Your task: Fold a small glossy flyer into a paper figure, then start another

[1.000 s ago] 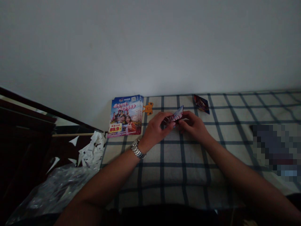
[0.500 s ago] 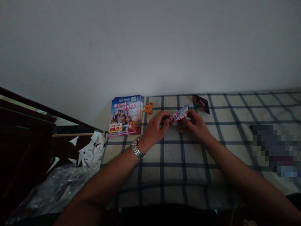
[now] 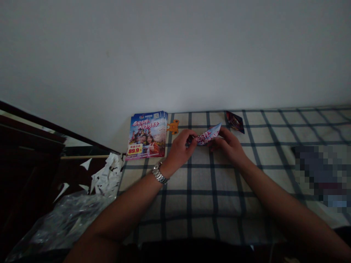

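Between my two hands is a folded flyer (image 3: 208, 136), blue and pink with white lettering, held a little above the checked cloth (image 3: 175, 204). My left hand (image 3: 184, 145) pinches its left end between thumb and fingers. On the other end, my right hand (image 3: 228, 145) grips the flyer; some of its fingertips are hidden behind the paper. Left of my hands lies a stack of printed flyers (image 3: 146, 137) with the same kind of lettering. A dark folded paper piece (image 3: 235, 122) rests beyond my right hand.
An orange bear figure (image 3: 173, 126) shows beside the stack. White paper scraps (image 3: 106, 177) and a clear plastic bag (image 3: 68, 215) lie at the lower left. A pale wall (image 3: 192, 54) rises behind the cloth. A blurred-out dark object (image 3: 320, 175) is at the right.
The folded flyer has turned slightly in my hands, and its upper corner stands a bit differently. My right fingers have shifted a little along it; my left hand stays almost still.
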A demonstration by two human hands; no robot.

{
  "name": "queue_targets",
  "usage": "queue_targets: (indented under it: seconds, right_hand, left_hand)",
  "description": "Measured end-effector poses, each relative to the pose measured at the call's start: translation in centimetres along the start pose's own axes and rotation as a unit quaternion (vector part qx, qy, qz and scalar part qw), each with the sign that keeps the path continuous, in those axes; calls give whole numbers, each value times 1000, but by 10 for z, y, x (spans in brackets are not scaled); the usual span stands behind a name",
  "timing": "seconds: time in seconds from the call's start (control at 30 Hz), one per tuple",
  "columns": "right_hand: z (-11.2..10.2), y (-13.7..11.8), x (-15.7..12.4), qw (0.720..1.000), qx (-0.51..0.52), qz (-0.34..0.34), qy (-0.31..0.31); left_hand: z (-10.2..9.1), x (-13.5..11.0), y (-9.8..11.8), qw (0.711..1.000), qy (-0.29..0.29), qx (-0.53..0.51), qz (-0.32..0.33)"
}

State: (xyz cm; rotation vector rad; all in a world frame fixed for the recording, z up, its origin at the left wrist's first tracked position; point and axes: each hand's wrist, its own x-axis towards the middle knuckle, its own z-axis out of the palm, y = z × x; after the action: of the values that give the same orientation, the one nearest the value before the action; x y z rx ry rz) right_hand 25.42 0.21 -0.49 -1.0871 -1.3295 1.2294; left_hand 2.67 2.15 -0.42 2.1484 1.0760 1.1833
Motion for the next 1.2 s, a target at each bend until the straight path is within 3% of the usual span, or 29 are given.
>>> queue_targets:
  seconds: [0.27,0.8,1.2]
  right_hand:
    - [-3,7,5,995,-57,-59,59]
    - [-3,8,5,993,-76,-54,77]
    - [-4,7,5,993,-86,-60,57]
  left_hand:
    - [-4,3,-1,999,1,10,37]
    - [-2,2,-2,999,21,-14,36]
    - [-1,3,-7,999,22,-17,22]
